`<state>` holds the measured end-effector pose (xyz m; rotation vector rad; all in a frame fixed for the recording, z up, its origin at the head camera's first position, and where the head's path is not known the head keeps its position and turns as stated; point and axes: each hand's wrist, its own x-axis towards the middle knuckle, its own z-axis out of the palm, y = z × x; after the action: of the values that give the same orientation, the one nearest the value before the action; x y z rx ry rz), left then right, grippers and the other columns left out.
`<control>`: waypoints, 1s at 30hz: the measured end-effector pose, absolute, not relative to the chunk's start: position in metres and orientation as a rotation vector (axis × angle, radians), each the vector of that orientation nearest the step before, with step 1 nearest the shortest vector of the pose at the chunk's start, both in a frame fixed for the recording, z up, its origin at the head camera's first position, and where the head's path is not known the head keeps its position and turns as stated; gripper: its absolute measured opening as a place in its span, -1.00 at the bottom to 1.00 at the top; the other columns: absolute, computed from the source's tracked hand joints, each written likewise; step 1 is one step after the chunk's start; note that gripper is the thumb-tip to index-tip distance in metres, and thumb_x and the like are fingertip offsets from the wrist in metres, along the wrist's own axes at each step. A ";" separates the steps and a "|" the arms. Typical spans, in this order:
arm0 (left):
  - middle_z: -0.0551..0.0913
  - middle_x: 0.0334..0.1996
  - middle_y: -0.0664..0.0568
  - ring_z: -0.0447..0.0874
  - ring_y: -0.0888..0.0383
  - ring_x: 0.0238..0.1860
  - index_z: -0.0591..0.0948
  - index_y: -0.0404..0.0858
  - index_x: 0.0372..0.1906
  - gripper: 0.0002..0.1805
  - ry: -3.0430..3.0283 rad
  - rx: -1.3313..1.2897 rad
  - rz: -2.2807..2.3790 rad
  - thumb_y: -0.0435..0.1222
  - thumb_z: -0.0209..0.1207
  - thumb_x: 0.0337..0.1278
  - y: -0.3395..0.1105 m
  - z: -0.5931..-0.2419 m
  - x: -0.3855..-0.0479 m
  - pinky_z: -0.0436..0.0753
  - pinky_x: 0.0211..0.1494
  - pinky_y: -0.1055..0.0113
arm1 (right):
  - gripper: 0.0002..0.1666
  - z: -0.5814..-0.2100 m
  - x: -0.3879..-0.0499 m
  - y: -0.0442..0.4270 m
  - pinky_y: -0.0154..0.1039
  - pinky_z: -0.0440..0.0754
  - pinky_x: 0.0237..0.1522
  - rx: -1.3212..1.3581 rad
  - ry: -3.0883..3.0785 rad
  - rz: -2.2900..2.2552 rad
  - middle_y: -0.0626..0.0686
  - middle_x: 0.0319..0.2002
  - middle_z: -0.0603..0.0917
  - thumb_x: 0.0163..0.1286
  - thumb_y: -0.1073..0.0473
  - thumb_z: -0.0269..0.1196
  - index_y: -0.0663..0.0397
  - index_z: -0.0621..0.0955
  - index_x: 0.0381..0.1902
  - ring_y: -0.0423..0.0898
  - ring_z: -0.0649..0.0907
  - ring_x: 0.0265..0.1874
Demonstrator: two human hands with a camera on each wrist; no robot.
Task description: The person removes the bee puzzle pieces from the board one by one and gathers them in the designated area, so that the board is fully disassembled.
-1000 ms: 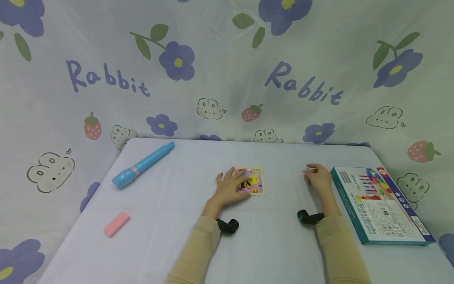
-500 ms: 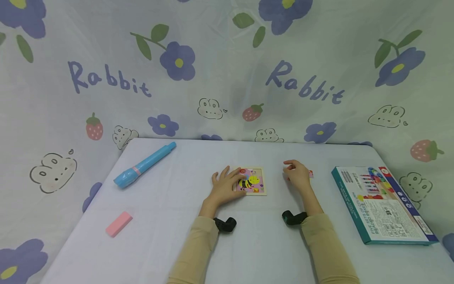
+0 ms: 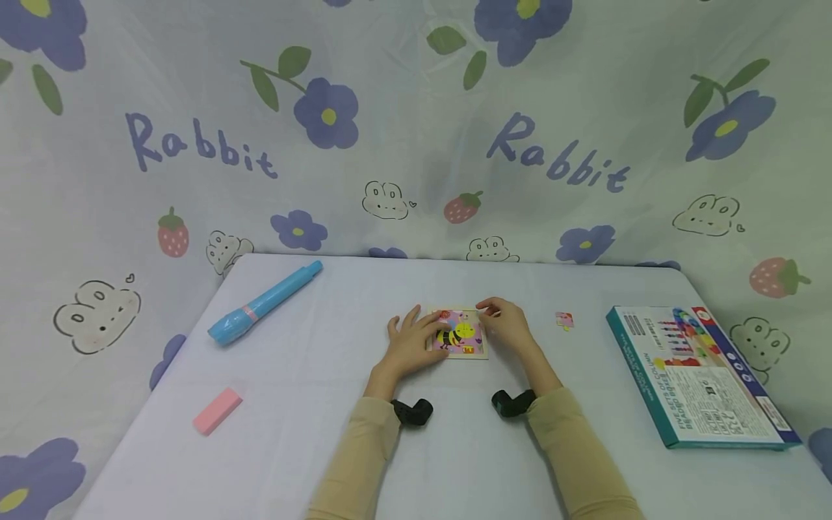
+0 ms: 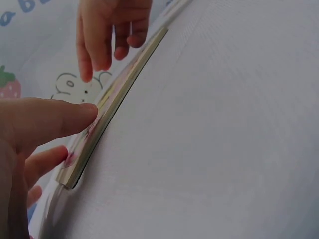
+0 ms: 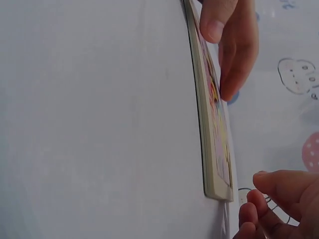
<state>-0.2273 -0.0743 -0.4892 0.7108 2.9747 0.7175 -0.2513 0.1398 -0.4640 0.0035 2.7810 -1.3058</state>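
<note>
A square jigsaw puzzle [image 3: 464, 332] with a bee picture and a pale wooden frame lies flat on the table. My left hand [image 3: 411, 348] rests over its left part, fingers spread, thumb [image 4: 60, 119] on the near side. My right hand [image 3: 510, 325] is at the puzzle's upper right corner, its fingers loosely bent; in the right wrist view nothing shows between thumb and fingers [image 5: 279, 204]. A small pink and red puzzle piece [image 3: 564, 320] lies on the table to the right of that hand. The left hand covers the puzzle's left edge in the head view.
A teal-edged box [image 3: 705, 375] lies at the right. At the left are a light blue flashlight-shaped object [image 3: 263, 303] and a pink block [image 3: 217, 412]. A white cloth covers the table [image 3: 312, 448]; a patterned curtain [image 3: 416, 130] hangs behind.
My right hand has moved left from over the loose piece to the puzzle's corner, leaving that piece on the table. My left hand has shifted slightly left, uncovering more of the bee.
</note>
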 end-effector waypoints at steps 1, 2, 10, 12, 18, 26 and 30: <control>0.29 0.34 0.15 -0.09 -0.08 0.43 0.52 0.11 0.11 -0.51 2.977 0.710 0.717 0.05 0.13 -0.03 -0.074 -0.489 -0.227 -0.17 0.26 -0.26 | -0.75 -0.464 -0.251 0.136 -0.26 0.45 -0.32 -0.003 2.775 -1.288 0.09 -0.29 0.55 0.27 0.21 0.19 0.14 0.60 -0.10 -0.02 0.52 -0.27; 0.29 0.33 0.15 -0.09 -0.08 0.43 0.53 0.11 0.10 -0.52 2.982 0.710 0.712 0.04 0.12 -0.02 -0.074 -0.489 -0.227 -0.16 0.25 -0.26 | -0.76 -0.464 -0.251 0.133 -0.25 0.44 -0.31 -0.020 2.773 -1.272 0.09 -0.30 0.56 0.27 0.21 0.19 0.13 0.61 -0.11 -0.02 0.52 -0.27; 0.32 0.32 0.14 -0.05 -0.09 0.41 0.57 0.08 0.05 -0.59 2.995 0.713 0.714 0.00 0.14 0.03 -0.074 -0.488 -0.226 -0.14 0.25 -0.27 | -0.73 -0.468 -0.253 0.120 -0.20 0.44 -0.30 -0.120 2.852 -1.088 0.05 -0.35 0.55 0.25 0.18 0.21 0.12 0.63 -0.10 -0.07 0.51 -0.35; 0.32 0.32 0.14 -0.05 -0.09 0.41 0.58 0.08 0.05 -0.59 2.994 0.710 0.709 0.00 0.14 0.03 -0.073 -0.488 -0.226 -0.14 0.25 -0.26 | -0.72 -0.469 -0.253 0.119 -0.21 0.43 -0.30 -0.119 2.870 -1.054 0.04 -0.37 0.54 0.25 0.16 0.22 0.12 0.64 -0.10 -0.08 0.49 -0.36; 0.30 0.33 0.15 -0.06 -0.10 0.41 0.58 0.09 0.05 -0.58 2.989 0.693 0.697 0.01 0.14 0.03 -0.073 -0.489 -0.226 -0.16 0.26 -0.25 | -0.73 -0.469 -0.254 0.117 -0.21 0.41 -0.34 -0.123 2.880 -1.025 0.05 -0.37 0.51 0.23 0.13 0.24 0.12 0.64 -0.14 -0.07 0.47 -0.39; 0.30 0.32 0.17 -0.04 -0.10 0.41 0.57 0.11 0.05 -0.59 3.000 0.682 0.667 0.02 0.14 0.03 -0.072 -0.491 -0.227 -0.16 0.26 -0.24 | -0.74 -0.470 -0.257 0.117 -0.20 0.39 -0.32 -0.144 2.865 -1.088 0.06 -0.35 0.51 0.21 0.14 0.26 0.16 0.59 -0.19 -0.06 0.46 -0.37; 0.31 0.32 0.18 -0.03 -0.10 0.40 0.58 0.11 0.05 -0.59 3.006 0.684 0.659 0.02 0.14 0.02 -0.072 -0.492 -0.227 -0.15 0.26 -0.24 | -0.76 -0.472 -0.257 0.117 -0.24 0.43 -0.34 -0.113 2.843 -1.168 0.05 -0.32 0.60 0.22 0.11 0.26 0.14 0.57 -0.22 -0.08 0.51 -0.38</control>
<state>-0.2268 -0.0721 -0.4921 0.6841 3.0060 0.6590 -0.2573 0.1168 -0.4715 -0.1126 2.8431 -1.1684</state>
